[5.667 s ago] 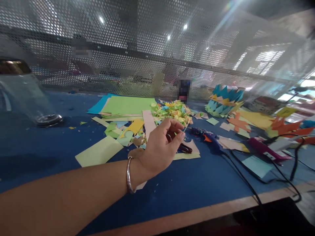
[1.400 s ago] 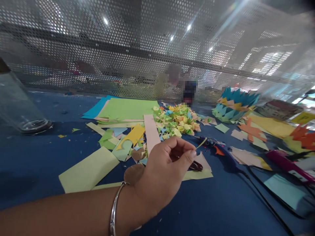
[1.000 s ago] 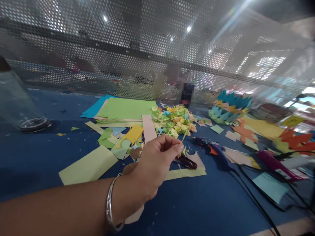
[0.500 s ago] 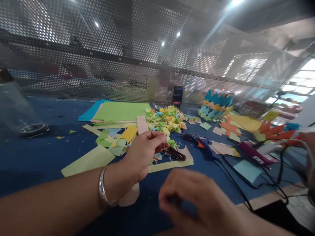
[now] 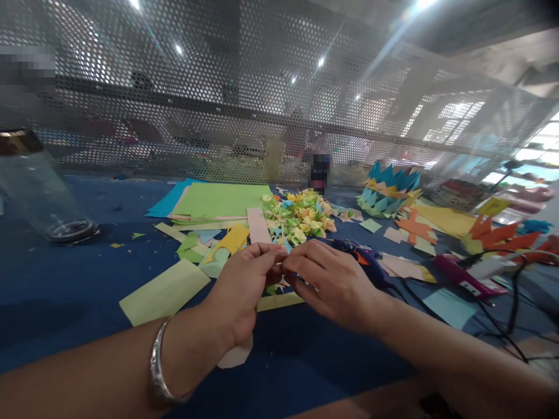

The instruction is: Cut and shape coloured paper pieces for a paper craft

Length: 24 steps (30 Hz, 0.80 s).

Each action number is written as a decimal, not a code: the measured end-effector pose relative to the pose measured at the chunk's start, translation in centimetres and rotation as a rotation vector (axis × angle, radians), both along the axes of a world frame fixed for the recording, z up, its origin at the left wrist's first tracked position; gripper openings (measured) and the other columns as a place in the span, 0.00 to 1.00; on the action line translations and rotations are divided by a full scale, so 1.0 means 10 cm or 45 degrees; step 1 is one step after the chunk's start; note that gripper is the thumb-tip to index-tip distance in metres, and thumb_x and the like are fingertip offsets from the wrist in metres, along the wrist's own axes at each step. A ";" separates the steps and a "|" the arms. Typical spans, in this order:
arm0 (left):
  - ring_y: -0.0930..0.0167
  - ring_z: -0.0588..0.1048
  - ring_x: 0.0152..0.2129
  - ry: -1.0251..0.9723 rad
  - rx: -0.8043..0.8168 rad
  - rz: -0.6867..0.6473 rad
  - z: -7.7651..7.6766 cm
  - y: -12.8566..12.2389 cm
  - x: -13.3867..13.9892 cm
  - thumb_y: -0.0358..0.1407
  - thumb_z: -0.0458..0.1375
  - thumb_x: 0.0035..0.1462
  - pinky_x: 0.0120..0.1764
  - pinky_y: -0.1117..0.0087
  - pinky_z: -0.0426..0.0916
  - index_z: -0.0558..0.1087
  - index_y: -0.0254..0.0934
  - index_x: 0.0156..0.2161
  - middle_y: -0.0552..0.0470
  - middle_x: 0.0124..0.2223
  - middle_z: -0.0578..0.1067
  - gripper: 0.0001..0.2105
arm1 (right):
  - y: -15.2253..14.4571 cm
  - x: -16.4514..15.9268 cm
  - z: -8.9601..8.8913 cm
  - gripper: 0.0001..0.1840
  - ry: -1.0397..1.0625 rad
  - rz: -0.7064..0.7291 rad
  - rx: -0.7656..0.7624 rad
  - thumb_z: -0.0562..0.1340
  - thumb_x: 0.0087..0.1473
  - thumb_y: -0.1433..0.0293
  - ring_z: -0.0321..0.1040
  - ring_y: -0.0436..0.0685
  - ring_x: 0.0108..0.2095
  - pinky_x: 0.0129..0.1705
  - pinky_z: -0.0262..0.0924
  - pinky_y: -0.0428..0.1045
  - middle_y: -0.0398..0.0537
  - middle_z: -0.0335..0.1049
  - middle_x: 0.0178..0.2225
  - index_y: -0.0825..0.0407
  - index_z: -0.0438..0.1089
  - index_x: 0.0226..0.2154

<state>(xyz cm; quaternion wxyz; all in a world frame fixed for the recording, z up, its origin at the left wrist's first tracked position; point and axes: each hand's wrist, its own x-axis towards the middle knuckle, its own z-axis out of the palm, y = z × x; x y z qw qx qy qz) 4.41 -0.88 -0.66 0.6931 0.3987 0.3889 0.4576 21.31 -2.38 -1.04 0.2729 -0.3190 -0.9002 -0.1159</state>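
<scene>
My left hand [image 5: 244, 285], with a silver bangle on the wrist, is closed, thumb pressed to fingertips. Against its fingertips come those of my right hand [image 5: 332, 279], whose fingers are curled together. Whatever lies between them is too small or hidden to make out. Just beyond is a heap of small folded paper pieces [image 5: 301, 212] in yellow, green and peach. A pale paper strip [image 5: 257, 226] and a yellow paper piece [image 5: 229, 240] lie beside my left hand. A dark blue glue gun [image 5: 369, 265] rests behind my right hand.
Coloured sheets [image 5: 218, 199] are stacked at the back. A glass jar [image 5: 48, 198] stands at left. Paper crowns [image 5: 388, 189], orange cutouts [image 5: 414, 228], a purple tool [image 5: 467, 276] and black cables [image 5: 502, 326] occupy the right. A perforated metal panel [image 5: 196, 116] rises behind the blue table.
My right hand has moved up and forward from the near edge to meet my left fingertips. It now covers the dark red cutter-like tool. The view has shifted slightly, bringing more of the jar in.
</scene>
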 end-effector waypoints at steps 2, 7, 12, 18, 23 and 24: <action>0.72 0.71 0.32 0.005 -0.008 0.005 0.01 -0.01 -0.01 0.31 0.62 0.53 0.38 0.73 0.65 0.75 0.34 0.32 0.52 0.32 0.72 0.02 | 0.01 0.00 0.00 0.08 0.031 0.016 0.015 0.56 0.65 0.74 0.69 0.58 0.42 0.43 0.68 0.54 0.54 0.72 0.41 0.56 0.71 0.42; 0.72 0.71 0.32 0.018 -0.019 -0.002 0.02 -0.04 -0.04 0.32 0.62 0.54 0.40 0.73 0.66 0.74 0.35 0.31 0.50 0.34 0.74 0.02 | 0.03 0.00 -0.02 0.07 0.126 0.082 -0.021 0.58 0.64 0.74 0.69 0.56 0.40 0.40 0.67 0.52 0.54 0.72 0.39 0.56 0.72 0.40; 0.74 0.70 0.30 0.085 -0.002 -0.014 0.03 -0.02 -0.07 0.33 0.62 0.54 0.37 0.74 0.66 0.73 0.36 0.33 0.52 0.33 0.72 0.03 | 0.03 -0.06 0.04 0.05 0.390 0.140 -0.164 0.60 0.64 0.73 0.69 0.54 0.40 0.43 0.66 0.51 0.51 0.70 0.39 0.55 0.72 0.40; 0.73 0.73 0.27 0.109 0.052 -0.089 0.01 0.10 -0.13 0.36 0.62 0.54 0.35 0.71 0.68 0.72 0.36 0.30 0.53 0.30 0.73 0.06 | 0.06 -0.11 0.03 0.03 0.576 0.156 -0.290 0.61 0.63 0.74 0.68 0.51 0.39 0.41 0.64 0.48 0.47 0.69 0.37 0.53 0.71 0.38; 0.71 0.78 0.27 0.282 0.108 -0.132 0.01 0.17 -0.20 0.39 0.62 0.54 0.30 0.73 0.63 0.72 0.38 0.31 0.52 0.29 0.76 0.08 | 0.14 -0.10 -0.02 0.03 0.722 -0.012 -0.360 0.62 0.63 0.71 0.66 0.50 0.35 0.37 0.63 0.48 0.44 0.68 0.35 0.51 0.70 0.35; 0.71 0.78 0.27 0.314 0.128 -0.141 0.01 0.17 -0.21 0.39 0.62 0.55 0.30 0.73 0.63 0.72 0.38 0.31 0.52 0.28 0.76 0.08 | 0.15 -0.09 -0.03 0.04 0.743 -0.043 -0.391 0.62 0.63 0.70 0.66 0.50 0.34 0.36 0.63 0.48 0.44 0.68 0.35 0.51 0.70 0.35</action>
